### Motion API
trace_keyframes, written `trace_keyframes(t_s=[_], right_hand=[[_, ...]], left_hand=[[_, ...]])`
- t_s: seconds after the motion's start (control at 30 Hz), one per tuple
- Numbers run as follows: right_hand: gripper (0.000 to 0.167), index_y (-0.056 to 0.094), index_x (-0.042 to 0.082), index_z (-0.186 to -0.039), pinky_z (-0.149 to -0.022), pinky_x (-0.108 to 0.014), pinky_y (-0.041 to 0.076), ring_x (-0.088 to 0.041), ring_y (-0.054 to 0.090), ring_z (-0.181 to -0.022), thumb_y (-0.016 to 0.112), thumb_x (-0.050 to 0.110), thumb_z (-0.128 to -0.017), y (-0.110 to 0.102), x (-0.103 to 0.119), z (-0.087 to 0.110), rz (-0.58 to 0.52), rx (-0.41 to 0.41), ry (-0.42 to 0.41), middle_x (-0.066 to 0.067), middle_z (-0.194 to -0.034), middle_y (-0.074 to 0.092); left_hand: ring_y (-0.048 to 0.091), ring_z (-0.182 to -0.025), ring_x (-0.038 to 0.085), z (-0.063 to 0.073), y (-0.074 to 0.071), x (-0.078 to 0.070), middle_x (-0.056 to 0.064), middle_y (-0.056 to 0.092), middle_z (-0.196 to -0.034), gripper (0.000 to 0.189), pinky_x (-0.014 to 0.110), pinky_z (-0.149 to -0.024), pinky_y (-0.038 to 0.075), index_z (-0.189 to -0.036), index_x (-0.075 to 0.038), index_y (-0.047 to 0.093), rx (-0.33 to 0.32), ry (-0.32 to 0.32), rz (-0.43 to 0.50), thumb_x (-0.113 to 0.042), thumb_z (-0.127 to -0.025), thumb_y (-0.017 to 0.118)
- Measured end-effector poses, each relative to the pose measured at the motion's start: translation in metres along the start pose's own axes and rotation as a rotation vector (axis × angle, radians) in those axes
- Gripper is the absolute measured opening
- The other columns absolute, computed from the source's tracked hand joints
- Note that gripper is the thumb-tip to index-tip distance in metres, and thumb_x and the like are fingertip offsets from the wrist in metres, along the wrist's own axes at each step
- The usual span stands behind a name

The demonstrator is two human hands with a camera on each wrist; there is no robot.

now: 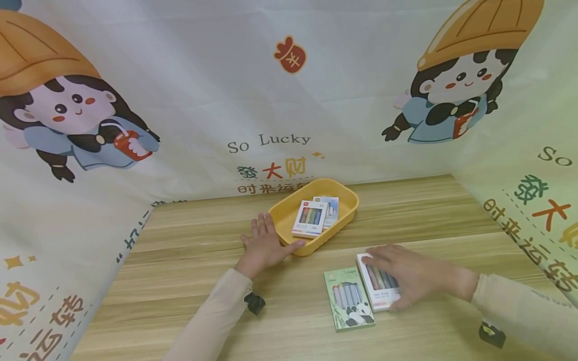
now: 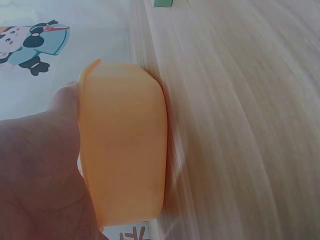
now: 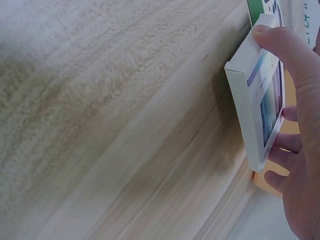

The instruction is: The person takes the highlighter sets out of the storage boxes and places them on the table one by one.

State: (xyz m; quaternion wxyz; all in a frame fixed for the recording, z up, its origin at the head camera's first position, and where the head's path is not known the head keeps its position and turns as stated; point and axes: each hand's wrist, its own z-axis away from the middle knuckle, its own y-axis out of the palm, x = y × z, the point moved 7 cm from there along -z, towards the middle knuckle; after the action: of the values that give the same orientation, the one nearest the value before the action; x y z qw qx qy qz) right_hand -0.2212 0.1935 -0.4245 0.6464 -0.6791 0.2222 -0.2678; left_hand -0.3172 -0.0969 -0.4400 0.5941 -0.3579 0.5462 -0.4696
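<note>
My left hand (image 1: 265,246) rests against the near left end of a yellow plastic basket (image 1: 346,220), fingers spread outside it and thumb at the rim. In the left wrist view the outer wall of the basket (image 2: 125,145) fills the middle. My right hand (image 1: 413,275) grips a white box of coloured pens (image 1: 383,297), thumb at its near end and fingers toward its far end. The right wrist view shows the thumb pressing the end of the white box (image 3: 254,95). Beside it lies a green pen box (image 1: 347,297) with a panda print.
Inside the basket a white box of coloured pens (image 1: 308,228) overlaps a blue-and-white box (image 1: 331,208). The wooden table (image 1: 180,260) meets printed cloth walls (image 1: 203,100) at the back and sides. A small black device (image 1: 255,303) is on the left wrist.
</note>
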Motion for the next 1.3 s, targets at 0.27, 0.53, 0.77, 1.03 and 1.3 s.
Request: trace_keyframes(t_s=[0.27, 0.53, 0.77, 1.03, 1.3], right_hand=[[0.107, 0.040, 0.008, -0.150, -0.112, -0.055, 0.040, -0.038, 0.047, -0.137, 0.077, 0.063, -0.067, 0.008, 0.000, 0.002, 0.031, 0.026, 0.005, -0.020, -0.151, 0.047], [0.107, 0.041, 0.009, -0.150, -0.111, -0.053, 0.042, -0.036, 0.049, -0.136, 0.077, 0.064, -0.066, 0.011, 0.003, 0.002, 0.046, 0.019, -0.003, -0.018, -0.150, 0.048], [0.107, 0.041, 0.009, -0.150, -0.111, -0.054, 0.042, -0.036, 0.049, -0.136, 0.076, 0.066, -0.066, 0.011, 0.007, 0.003, 0.039, 0.035, -0.008, -0.018, -0.150, 0.048], [0.106, 0.042, 0.010, -0.150, -0.111, -0.053, 0.041, -0.034, 0.049, -0.136, 0.077, 0.065, -0.066, 0.015, 0.007, 0.003, 0.038, 0.040, -0.006, -0.016, -0.150, 0.049], [0.106, 0.042, 0.010, -0.150, -0.112, -0.054, 0.040, -0.034, 0.048, -0.137, 0.076, 0.065, -0.066, 0.018, 0.007, 0.004, 0.026, 0.056, -0.006, -0.017, -0.150, 0.048]], left_hand=[[-0.009, -0.154, 0.043, 0.001, 0.000, -0.001, 0.021, -0.014, -0.165, 0.132, 0.077, -0.114, 0.006, -0.157, 0.001, -0.010, -0.001, -0.001, -0.006, -0.088, -0.077, 0.046], [-0.009, -0.154, 0.043, 0.002, -0.002, -0.002, 0.022, -0.014, -0.165, 0.131, 0.078, -0.113, 0.006, -0.157, 0.001, -0.009, 0.003, -0.002, -0.009, -0.087, -0.078, 0.047], [-0.010, -0.154, 0.043, 0.002, -0.002, -0.002, 0.021, -0.014, -0.165, 0.131, 0.077, -0.113, 0.006, -0.156, 0.001, -0.012, 0.008, -0.004, -0.010, -0.087, -0.078, 0.046], [-0.010, -0.153, 0.043, 0.002, -0.001, -0.002, 0.022, -0.014, -0.165, 0.131, 0.077, -0.113, 0.006, -0.156, 0.001, -0.011, 0.008, -0.004, -0.003, -0.087, -0.078, 0.047], [-0.009, -0.154, 0.043, 0.001, -0.001, -0.001, 0.022, -0.014, -0.165, 0.131, 0.077, -0.113, 0.006, -0.156, 0.001, -0.011, 0.001, 0.001, -0.006, -0.087, -0.078, 0.046]])
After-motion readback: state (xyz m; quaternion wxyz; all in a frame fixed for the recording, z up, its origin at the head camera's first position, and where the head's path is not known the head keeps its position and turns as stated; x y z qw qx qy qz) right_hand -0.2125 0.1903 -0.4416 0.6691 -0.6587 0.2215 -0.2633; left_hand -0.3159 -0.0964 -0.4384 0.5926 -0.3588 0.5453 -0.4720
